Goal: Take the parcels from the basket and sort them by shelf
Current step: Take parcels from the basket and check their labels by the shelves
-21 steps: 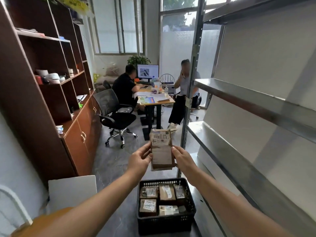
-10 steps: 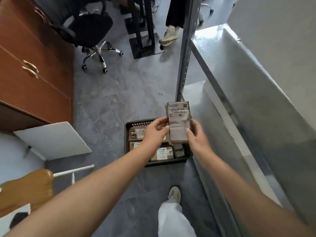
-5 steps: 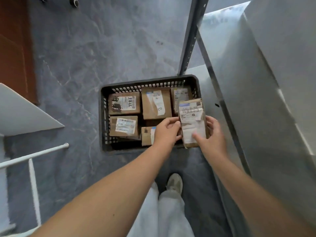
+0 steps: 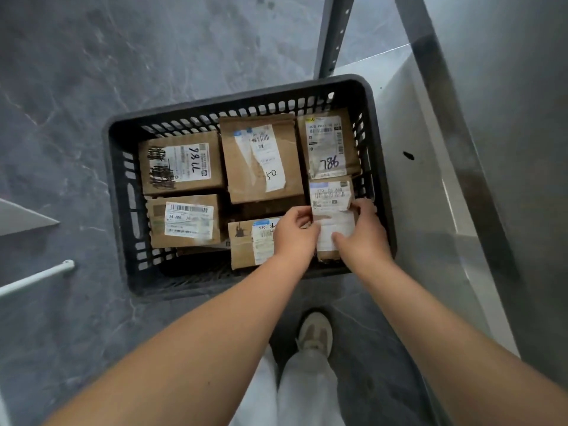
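Where everything stands: a grey veined floor point(image 4: 76, 87), with the widest open room to the left of the basket and beyond it.
Shelf unit: a grey metal shelf unit point(image 4: 430, 179) fills the right side. Its lowest shelf edge runs just beside the basket's right wall, and its upright post point(image 4: 333, 35) rises at the basket's far right corner, so that side is tight.
Basket: a black slotted basket point(image 4: 120, 186) stands on the floor, with its near wall just ahead of the person's shoe point(image 4: 316, 333).
Left margin: a white board corner point(image 4: 21, 216) and a white rod point(image 4: 37, 278), both well apart from the basket.
Loose parcels: five brown boxes lie flat, labels up. The scribbled parcel point(image 4: 181, 162), the torn-label parcel point(image 4: 261, 158) and the "786" parcel point(image 4: 327, 146) line the far wall. The barcode parcel point(image 4: 186, 221) and the near middle parcel point(image 4: 249, 244) lie nearer. A strip of bare bottom shows along the near wall.
Held parcel: the held parcel point(image 4: 330, 198) is at the basket's near right corner, close to the right wall. I cannot tell whether it rests on the bottom.
Hands: the left hand point(image 4: 295, 238) curls its fingers on the held parcel's left edge. The right hand point(image 4: 362, 238) grips the right edge, thumb on the label.
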Tool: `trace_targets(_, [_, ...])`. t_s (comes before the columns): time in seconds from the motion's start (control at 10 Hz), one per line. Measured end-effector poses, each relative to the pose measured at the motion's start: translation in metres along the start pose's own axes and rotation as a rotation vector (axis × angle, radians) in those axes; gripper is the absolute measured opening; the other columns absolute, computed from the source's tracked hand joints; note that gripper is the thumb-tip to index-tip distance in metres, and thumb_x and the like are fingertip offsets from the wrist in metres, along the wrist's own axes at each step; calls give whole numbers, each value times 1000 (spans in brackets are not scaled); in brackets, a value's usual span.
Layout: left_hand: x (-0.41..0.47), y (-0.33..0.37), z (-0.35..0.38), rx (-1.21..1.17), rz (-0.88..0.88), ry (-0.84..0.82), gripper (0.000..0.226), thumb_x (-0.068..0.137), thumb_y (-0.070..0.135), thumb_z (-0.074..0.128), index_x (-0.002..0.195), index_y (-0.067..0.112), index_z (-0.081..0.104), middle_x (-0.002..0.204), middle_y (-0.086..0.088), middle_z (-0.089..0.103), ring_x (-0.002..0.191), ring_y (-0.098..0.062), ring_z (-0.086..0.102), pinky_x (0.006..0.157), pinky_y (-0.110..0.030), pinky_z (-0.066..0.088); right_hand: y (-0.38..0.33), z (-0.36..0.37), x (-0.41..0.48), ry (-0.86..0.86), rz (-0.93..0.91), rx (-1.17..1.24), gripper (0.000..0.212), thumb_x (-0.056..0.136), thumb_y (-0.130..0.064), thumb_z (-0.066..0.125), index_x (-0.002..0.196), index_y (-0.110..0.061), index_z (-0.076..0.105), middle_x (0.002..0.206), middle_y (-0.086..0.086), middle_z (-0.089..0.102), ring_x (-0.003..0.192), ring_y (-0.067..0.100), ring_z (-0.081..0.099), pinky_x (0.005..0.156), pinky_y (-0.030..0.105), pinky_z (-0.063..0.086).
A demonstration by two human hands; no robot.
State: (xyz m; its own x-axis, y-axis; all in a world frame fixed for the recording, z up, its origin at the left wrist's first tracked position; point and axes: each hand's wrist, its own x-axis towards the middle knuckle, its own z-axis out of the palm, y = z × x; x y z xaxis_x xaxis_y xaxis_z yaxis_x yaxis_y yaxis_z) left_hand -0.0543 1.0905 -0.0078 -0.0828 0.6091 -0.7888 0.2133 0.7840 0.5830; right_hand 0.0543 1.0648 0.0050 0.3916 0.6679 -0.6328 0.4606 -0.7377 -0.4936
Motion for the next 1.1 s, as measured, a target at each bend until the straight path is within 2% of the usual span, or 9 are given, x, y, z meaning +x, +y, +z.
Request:
trace_targets(0.1, [8, -12, 7, 19, 32, 11, 39, 84, -12, 59, 97, 25, 58, 103, 6, 66, 102, -6, 61, 91, -23, 53, 7, 10, 14, -5, 8, -55, 59, 80, 0, 65, 128, -22, 39, 128, 4, 52, 97, 15, 51, 77, 28, 42])
trace_targets(0.2, [18, -20, 16, 68, 73, 19, 31, 88, -7, 60, 107, 18, 62, 114, 0, 68, 107, -9, 61, 87, -18, 50, 17, 16, 26, -1, 42, -89, 62, 80, 0, 65, 131, -26, 41, 129, 2, 51, 104, 21, 56, 82, 37, 52])
trace_targets(0.3, [26, -19, 26, 163, 107, 32, 25, 89, -4, 58, 109, 11, 61, 114, -5, 68, 109, -14, 62, 93, -29, 52, 24, 23, 30, 17, 14, -169, 68, 81, -1, 67, 136, -25, 36, 134, 4, 43, 114, 25, 54, 89, 40, 50])
trace_targets(0.4, [30, -15, 40, 359, 91, 67, 22, 92, 1, 54, 110, 10, 62, 111, -5, 67, 98, -15, 60, 81, -27, 47, 29, 31, 32, 15, -44, -262, 63, 85, -11, 66, 138, -19, 33, 137, 9, 37, 115, 28, 51, 92, 41, 49])
trace_targets(0.5, [38, -5, 49, 575, -37, 90, 21, 96, 4, 51, 110, 7, 66, 110, -11, 67, 99, -25, 62, 74, -29, 42, 28, 38, 42, -33, -95, -394, 46, 91, -19, 61, 131, -16, 38, 133, 9, 36, 112, 27, 49, 89, 41, 51])
trace_targets(0.7, [36, -5, 52, 617, -47, -53, 33, 96, 5, 46, 126, 7, 59, 122, -14, 63, 111, -31, 60, 96, -41, 50, 31, 37, 63, -134, -66, -432, 49, 94, -16, 55, 136, -10, 31, 136, 18, 38, 120, 33, 46, 97, 46, 46])
trace_targets(0.9, [28, -8, 44, 542, -20, -131, 42, 92, 1, 45, 133, 7, 54, 129, -13, 61, 117, -28, 57, 99, -32, 46, 25, 37, 50, -135, -69, -498, 52, 93, -15, 59, 138, -8, 32, 143, 16, 32, 129, 29, 39, 100, 42, 45])
trace_targets(1.0, [15, -3, 39, 423, 12, -98, 44, 92, 0, 43, 133, 10, 57, 130, -11, 62, 120, -25, 57, 93, -22, 40, 20, 29, 33, -98, -74, -444, 51, 93, -9, 56, 139, -4, 33, 146, 15, 31, 130, 30, 40, 101, 42, 44])
trace_targets(1.1, [-4, 6, 29, 378, 52, -97, 50, 94, 2, 43, 142, 12, 49, 138, -9, 57, 128, -22, 51, 93, -17, 31, 10, 19, 8, -84, -149, -318, 51, 93, -8, 54, 139, -2, 34, 144, 15, 34, 128, 31, 43, 102, 42, 44])
